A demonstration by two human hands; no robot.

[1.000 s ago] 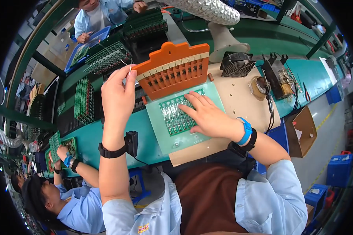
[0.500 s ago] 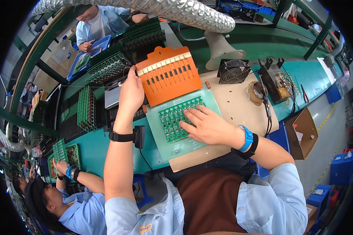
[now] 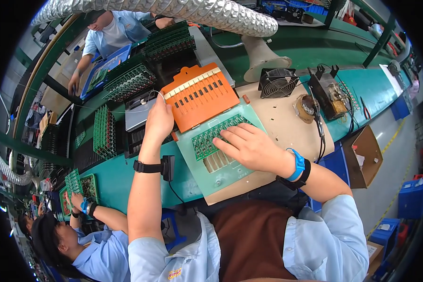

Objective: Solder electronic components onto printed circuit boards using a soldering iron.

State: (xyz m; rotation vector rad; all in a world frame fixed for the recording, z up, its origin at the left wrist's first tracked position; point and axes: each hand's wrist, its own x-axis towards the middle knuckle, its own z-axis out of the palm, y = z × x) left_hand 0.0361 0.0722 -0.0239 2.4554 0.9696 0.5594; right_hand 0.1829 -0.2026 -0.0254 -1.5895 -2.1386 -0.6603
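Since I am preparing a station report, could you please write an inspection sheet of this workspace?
Surface: teal bench top; flat brown cardboard sheet over part of it.
Job's things: rectangular orange slotted panel, tilted; rectangular green circuit board over flat pale green plate, whose openings show in front of it.
Clutter: square black fan, red-handled pliers.
Left hand: grips the panel's left edge.
Right hand: fingers on the board; whether it grips is unclear.
Cables: thin black cables near the sheet's right edge.
Surroundings: silver corrugated duct; blue-shirted co-worker at left.
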